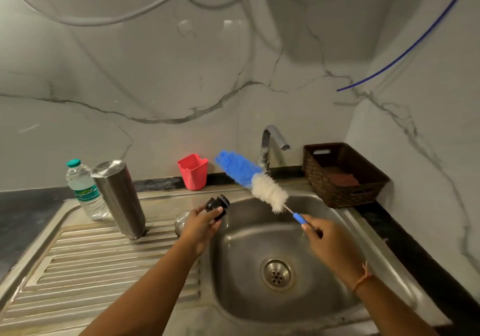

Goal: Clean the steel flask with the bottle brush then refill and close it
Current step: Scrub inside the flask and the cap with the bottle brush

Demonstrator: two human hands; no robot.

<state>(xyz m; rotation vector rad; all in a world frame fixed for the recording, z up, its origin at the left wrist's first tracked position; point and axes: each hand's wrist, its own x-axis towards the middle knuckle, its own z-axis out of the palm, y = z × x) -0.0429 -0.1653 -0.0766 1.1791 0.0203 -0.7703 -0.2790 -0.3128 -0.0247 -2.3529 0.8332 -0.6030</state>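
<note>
Fingers of your left hand [201, 222] curl around the black cap [218, 203] at the frame's centre; those of your right hand [324, 239] pinch the brush [259, 180] handle above the sink [246, 296]. The flask [119, 198] stands at left, on the draining board [91, 270].

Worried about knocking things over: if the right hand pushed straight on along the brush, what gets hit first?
The right hand aims the bottle brush back-left. Its blue tip would likely meet the red cup or the wall above it, though depth is unclear.
</note>
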